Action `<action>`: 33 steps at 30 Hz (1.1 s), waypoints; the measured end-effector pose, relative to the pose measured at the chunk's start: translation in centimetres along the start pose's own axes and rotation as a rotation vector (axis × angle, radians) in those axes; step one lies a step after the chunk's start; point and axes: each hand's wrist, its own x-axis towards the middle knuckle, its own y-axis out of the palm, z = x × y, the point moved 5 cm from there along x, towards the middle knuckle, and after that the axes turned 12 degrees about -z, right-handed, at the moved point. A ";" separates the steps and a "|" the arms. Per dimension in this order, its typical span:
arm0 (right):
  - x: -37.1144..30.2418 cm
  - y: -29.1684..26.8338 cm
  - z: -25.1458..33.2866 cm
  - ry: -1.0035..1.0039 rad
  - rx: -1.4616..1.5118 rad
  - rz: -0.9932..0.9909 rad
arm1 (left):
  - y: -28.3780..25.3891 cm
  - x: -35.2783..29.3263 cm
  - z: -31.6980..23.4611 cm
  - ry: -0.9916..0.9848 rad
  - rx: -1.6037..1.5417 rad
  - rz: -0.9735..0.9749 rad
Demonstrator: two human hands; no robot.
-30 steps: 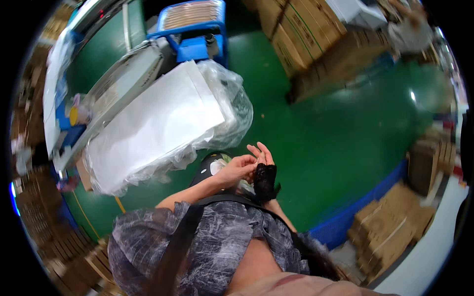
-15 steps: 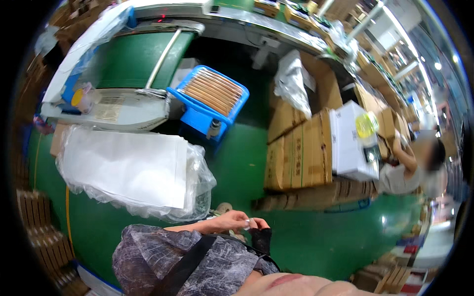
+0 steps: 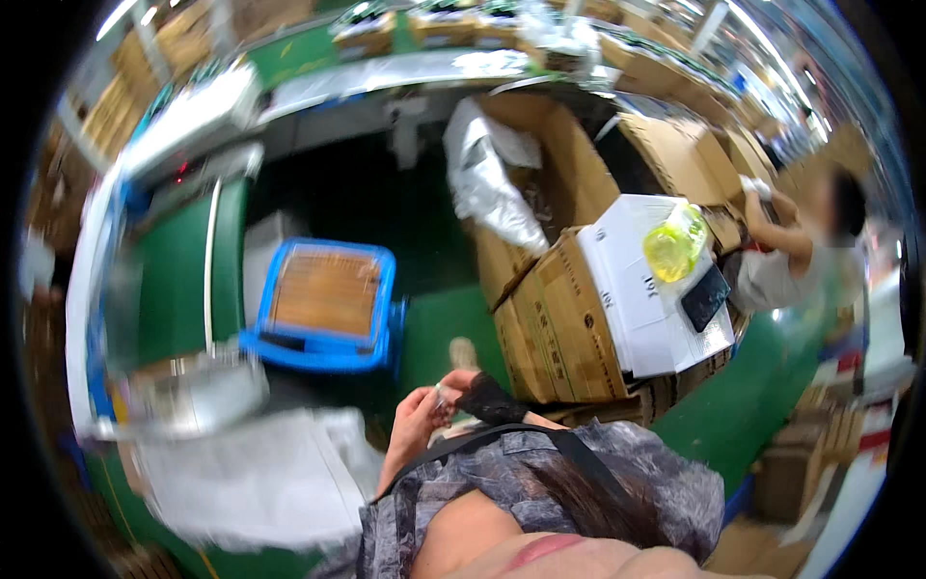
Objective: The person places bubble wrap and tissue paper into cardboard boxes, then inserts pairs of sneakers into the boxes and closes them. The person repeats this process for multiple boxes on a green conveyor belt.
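Note:
In front of my body, my left hand (image 3: 415,417) and my right hand (image 3: 461,382) meet with fingers pinched together. A small whitish thing (image 3: 440,390) shows at the fingertips, too small to name. Black lacy fabric (image 3: 494,399) covers my right wrist. Beyond my hands and to the left stands a blue chair (image 3: 320,362) with a brown slatted seat cover (image 3: 325,293). The large cardboard box (image 3: 555,333) is just to the right of my right hand.
White sheets (image 3: 260,473) in plastic lie at lower left, below a green conveyor belt (image 3: 174,270). A white box (image 3: 627,280) carries a yellow-green bottle (image 3: 673,249) and a dark phone (image 3: 706,297). Silver wrapping (image 3: 487,179) hangs over an open carton. A co-worker (image 3: 786,256) handles cartons at right.
My view and body have turned to the right, so the chair and boxes appear further left. My hands stay together, fingers pinched, with the small whitish thing between them.

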 end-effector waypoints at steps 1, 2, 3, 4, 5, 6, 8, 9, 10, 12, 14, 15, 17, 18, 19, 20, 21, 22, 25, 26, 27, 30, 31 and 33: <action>2.7 -1.1 2.4 -0.092 -0.069 0.007 | 0.7 2.3 -1.8 0.032 0.034 -0.004; 5.0 -1.2 4.0 -0.153 -0.130 0.035 | 1.0 4.2 -3.7 0.048 -0.005 -0.012; 7.9 -1.7 6.1 -0.165 -0.260 0.028 | 1.6 6.3 -6.3 0.068 -0.016 -0.030; 10.7 -1.6 6.7 -0.203 -0.240 0.014 | 2.1 7.2 -8.6 0.084 -0.059 -0.079; 11.7 -2.8 7.9 -0.193 -0.223 0.008 | 3.2 8.3 -9.2 0.091 -0.052 -0.162; 12.9 -3.8 9.4 -0.183 -0.213 0.012 | 4.7 9.4 -10.4 0.120 -0.068 -0.153; 16.6 -5.6 9.3 -0.120 -0.288 -0.015 | 5.3 13.4 -11.2 0.165 -0.012 -0.188; 17.6 -6.9 9.6 -0.114 -0.228 -0.018 | 6.5 14.9 -11.7 0.153 -0.008 -0.205; 18.7 -7.6 10.2 -0.116 -0.155 -0.030 | 7.2 16.0 -13.0 0.149 0.012 -0.214; 23.2 -8.7 9.6 -0.143 -0.214 -0.068 | 7.6 18.8 -16.6 0.122 -0.010 -0.196; 26.0 -8.7 11.9 -0.046 -0.166 -0.061 | 7.8 21.6 -19.5 0.112 -0.023 -0.189; 27.6 -9.0 12.8 -0.054 -0.161 -0.083 | 7.8 23.1 -20.9 0.110 -0.024 -0.201; 31.3 -9.9 14.2 -0.156 -0.172 -0.131 | 8.2 26.4 -23.7 0.091 -0.047 -0.205; 33.2 -10.3 14.7 -0.103 -0.106 -0.158 | 7.9 28.6 -25.1 0.111 -0.050 -0.216; 35.3 -11.1 16.5 -0.093 -0.133 -0.173 | 8.5 31.3 -27.4 0.129 -0.042 -0.225; 37.5 -11.6 17.9 -0.083 -0.158 -0.187 | 8.8 33.6 -29.5 0.147 -0.033 -0.235; 39.7 -12.1 18.2 -0.099 -0.226 -0.199 | 8.8 34.9 -31.2 0.172 -0.123 -0.263; 42.1 -12.7 19.3 -0.078 -0.228 -0.194 | 9.0 37.5 -33.3 0.195 -0.115 -0.263; 47.3 -12.6 24.9 -0.121 -0.190 -0.211 | 8.3 43.1 -40.5 0.342 -0.181 -0.285; 49.3 -11.9 25.4 -0.117 -0.212 -0.189 | 7.0 43.9 -42.5 0.411 -0.171 -0.313; 51.1 -11.4 26.4 -0.102 -0.200 -0.157 | 5.2 45.0 -44.5 0.448 -0.136 -0.395; 55.9 -10.9 28.4 -0.062 -0.199 -0.134 | 0.9 48.3 -50.5 0.549 -0.058 -0.608; 57.9 -11.3 29.2 -0.035 -0.224 -0.152 | 0.3 49.4 -52.5 0.558 -0.078 -0.622; 62.1 -12.6 30.9 -0.013 -0.179 -0.123 | -0.1 51.5 -55.9 0.583 -0.089 -0.710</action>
